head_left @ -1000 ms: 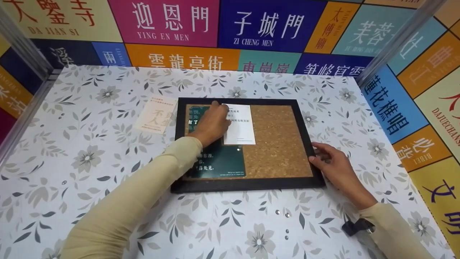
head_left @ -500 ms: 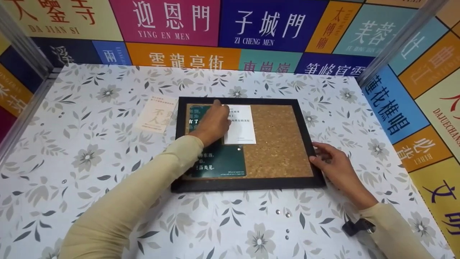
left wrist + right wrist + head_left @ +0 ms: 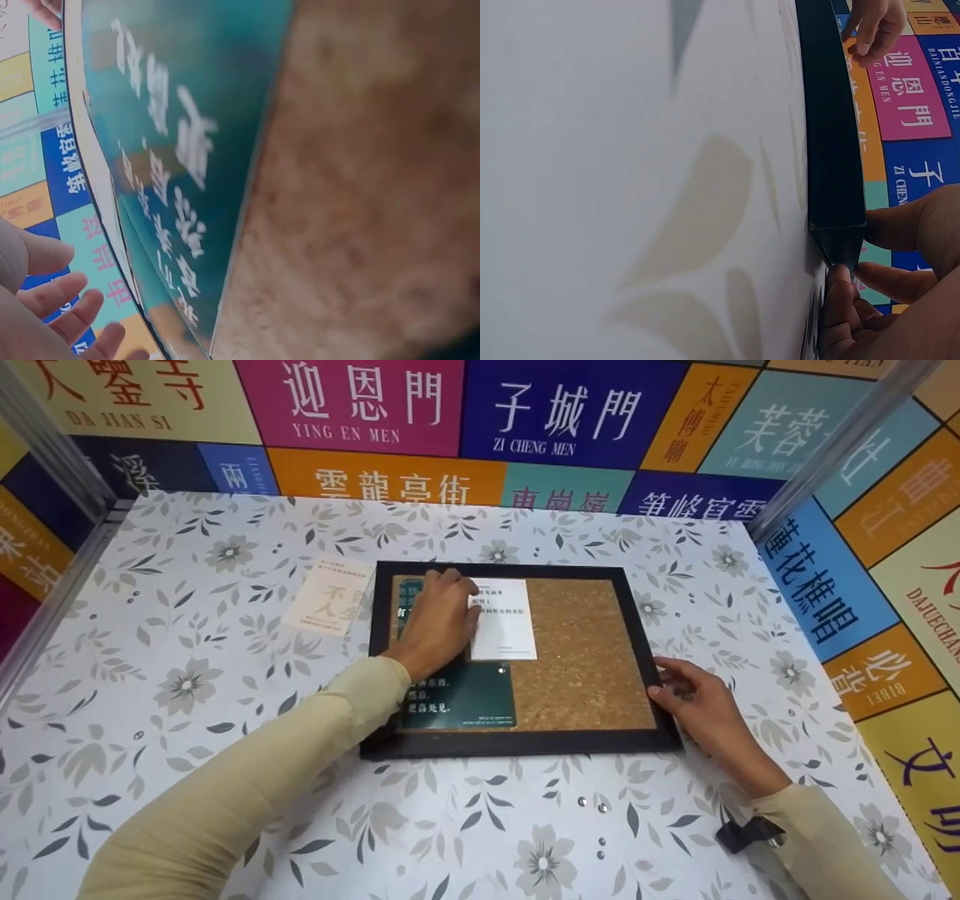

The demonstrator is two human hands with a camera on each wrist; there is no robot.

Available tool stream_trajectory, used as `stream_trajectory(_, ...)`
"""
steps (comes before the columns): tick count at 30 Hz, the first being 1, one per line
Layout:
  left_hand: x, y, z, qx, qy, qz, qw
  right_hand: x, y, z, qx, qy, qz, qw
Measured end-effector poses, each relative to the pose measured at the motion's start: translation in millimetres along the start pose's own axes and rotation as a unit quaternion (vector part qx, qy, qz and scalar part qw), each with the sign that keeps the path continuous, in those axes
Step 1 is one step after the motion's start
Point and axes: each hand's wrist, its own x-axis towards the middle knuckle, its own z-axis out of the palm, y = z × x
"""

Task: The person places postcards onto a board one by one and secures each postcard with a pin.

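Note:
A black-framed cork board [image 3: 589, 660] lies on the table. On its left half is a dark green card [image 3: 469, 705] with white writing, a shiny tack [image 3: 502, 670] near its right edge. A white card [image 3: 504, 634] with printed text overlaps the green one at the top. My left hand [image 3: 439, 619] hovers over the white card's upper left corner, which it hides in the head view. In the left wrist view its fingers [image 3: 79, 304] are spread loosely with nothing between them. My right hand [image 3: 697, 697] grips the board's right edge near the front corner, thumb against the frame [image 3: 836, 150].
A pale card [image 3: 326, 596] with orange print lies left of the board. Loose silver tacks [image 3: 602, 808] are scattered in front of it. The flowered tabletop [image 3: 247, 765] ends at a colourful lettered wall [image 3: 367, 405]. A black strap [image 3: 750, 834] hangs at the right wrist.
My left hand has lifted and drawn slightly back from the white card's corner, its fingers loosening. The right hand keeps its hold on the frame; both cards stay put.

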Motion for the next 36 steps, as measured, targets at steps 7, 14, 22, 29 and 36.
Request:
stream_trajectory(7,-17.2,3.4,-0.6,-0.002,-0.010,-0.020,0.9997,0.5,0.0,-0.2,-0.003,-0.002,-0.004,1.000)
stream_trajectory(14,-30.1,10.7,-1.8,-0.022,-0.033,-0.035,0.9986,0.1,1.0,-0.2,-0.005,-0.002,-0.004,1.000)
stream_trajectory(22,-39.8,13.8,-3.9,-0.041,-0.047,-0.043,0.9972,0.0,1.8,0.7,0.000,-0.002,-0.002,1.000)
stream_trajectory(29,-45.8,11.2,-1.6,-0.029,-0.055,-0.046,0.9970,0.6,2.2,1.1,0.003,0.000,-0.001,1.000)
stream_trajectory(36,-52.4,9.3,1.2,0.016,-0.060,-0.027,0.9977,0.6,2.4,1.3,0.008,0.001,-0.008,1.000)
